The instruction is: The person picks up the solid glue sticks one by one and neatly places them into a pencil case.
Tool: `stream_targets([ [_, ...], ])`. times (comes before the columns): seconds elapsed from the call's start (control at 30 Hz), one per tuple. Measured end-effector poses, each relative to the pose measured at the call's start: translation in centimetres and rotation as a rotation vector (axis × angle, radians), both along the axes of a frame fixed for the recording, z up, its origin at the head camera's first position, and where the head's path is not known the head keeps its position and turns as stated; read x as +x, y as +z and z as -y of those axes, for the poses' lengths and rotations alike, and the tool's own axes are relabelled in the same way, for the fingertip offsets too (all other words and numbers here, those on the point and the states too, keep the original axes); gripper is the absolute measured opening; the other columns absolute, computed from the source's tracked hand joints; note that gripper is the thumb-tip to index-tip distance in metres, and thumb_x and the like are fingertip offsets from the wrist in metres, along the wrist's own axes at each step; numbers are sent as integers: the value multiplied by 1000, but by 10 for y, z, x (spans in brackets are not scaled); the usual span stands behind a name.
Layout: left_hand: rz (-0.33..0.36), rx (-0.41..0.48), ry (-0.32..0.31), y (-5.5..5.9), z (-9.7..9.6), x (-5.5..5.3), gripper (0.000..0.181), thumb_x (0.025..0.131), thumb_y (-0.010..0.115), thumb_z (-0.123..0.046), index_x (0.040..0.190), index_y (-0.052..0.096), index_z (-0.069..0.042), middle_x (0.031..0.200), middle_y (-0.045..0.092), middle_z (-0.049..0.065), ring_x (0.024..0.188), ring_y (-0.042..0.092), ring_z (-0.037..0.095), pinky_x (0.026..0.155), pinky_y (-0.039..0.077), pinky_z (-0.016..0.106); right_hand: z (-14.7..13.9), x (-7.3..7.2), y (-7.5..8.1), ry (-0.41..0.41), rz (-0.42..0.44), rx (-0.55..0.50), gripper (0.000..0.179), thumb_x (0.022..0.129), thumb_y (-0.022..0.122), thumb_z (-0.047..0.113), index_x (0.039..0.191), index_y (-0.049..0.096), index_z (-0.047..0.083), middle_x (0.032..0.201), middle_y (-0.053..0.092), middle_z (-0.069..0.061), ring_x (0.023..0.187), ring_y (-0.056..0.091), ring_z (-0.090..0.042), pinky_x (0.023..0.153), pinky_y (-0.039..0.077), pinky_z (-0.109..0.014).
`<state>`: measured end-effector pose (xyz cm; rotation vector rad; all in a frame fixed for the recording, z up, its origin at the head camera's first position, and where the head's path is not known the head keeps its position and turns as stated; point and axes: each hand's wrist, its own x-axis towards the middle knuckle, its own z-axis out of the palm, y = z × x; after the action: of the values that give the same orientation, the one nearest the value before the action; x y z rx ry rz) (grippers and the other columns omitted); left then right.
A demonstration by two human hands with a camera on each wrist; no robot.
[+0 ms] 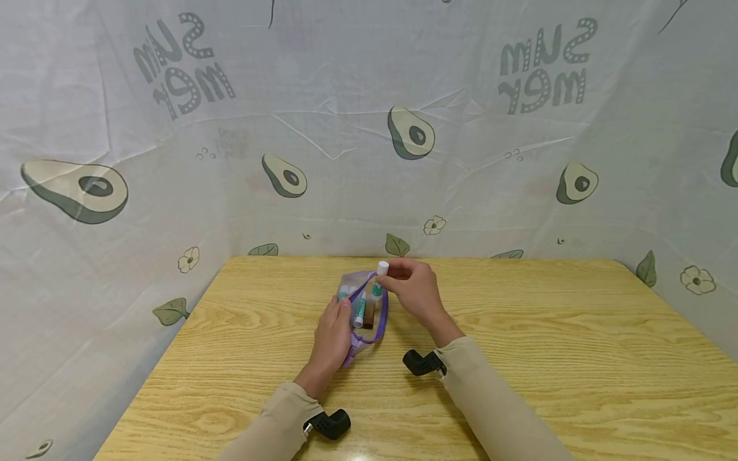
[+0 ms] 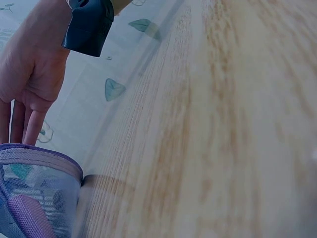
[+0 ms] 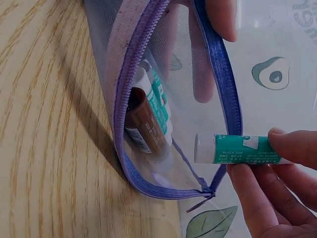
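My left hand (image 1: 334, 326) grips the side of an unzipped mesh pouch (image 1: 384, 320) with purple zipper edging. In the right wrist view, its fingers (image 3: 202, 79) show through the mesh. Between thumb and fingers, my right hand (image 1: 416, 288) pinches a glue stick (image 3: 247, 148), white-ended with a green label, at the pouch's mouth. Inside the pouch lie more green-and-white glue sticks (image 1: 360, 310) and a brown tube (image 3: 146, 121) with a barcode. The left wrist view shows the pouch's mesh side (image 2: 54, 193), with the right fingertips hidden behind its rim.
The pouch is over a wood-grain table (image 1: 548, 358). Behind the table and along its sides hangs a pale curtain (image 1: 346, 77) printed with avocados and leaves. Black wrist cameras (image 1: 421, 362) jut inward from both sleeves.
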<state>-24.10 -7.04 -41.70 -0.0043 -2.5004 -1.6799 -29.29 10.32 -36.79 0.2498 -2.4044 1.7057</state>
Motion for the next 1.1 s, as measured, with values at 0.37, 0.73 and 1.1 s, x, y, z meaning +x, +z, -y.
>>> stream_targets([
  [0.37, 9, 10, -10, 0, 1, -1, 58, 107, 28, -42, 149, 43, -5, 161, 27, 21, 149, 22, 45, 119, 18, 63, 1, -3, -5, 19, 73, -117, 28, 86, 77, 13, 111, 72, 4, 105, 72, -16, 93, 72, -22, 81, 61, -36],
  [0.73, -9, 7, -1, 0, 0, 0, 56, 107, 28, -41, 146, 47, -5, 160, 29, 21, 148, 24, 45, 119, 19, 61, 5, -5, -16, 9, 338, -287, 33, 88, 74, 9, 116, 67, -7, 114, 67, -22, 91, 75, -25, 88, 57, -42],
  [1.1, -1, 16, -2, 1, 0, 1, 57, 107, 29, -40, 148, 45, -4, 160, 28, 21, 149, 23, 44, 120, 19, 61, 6, -9, -23, 4, 449, -386, 35, 89, 71, 5, 119, 64, -12, 113, 69, -23, 84, 75, -21, 78, 60, -32],
])
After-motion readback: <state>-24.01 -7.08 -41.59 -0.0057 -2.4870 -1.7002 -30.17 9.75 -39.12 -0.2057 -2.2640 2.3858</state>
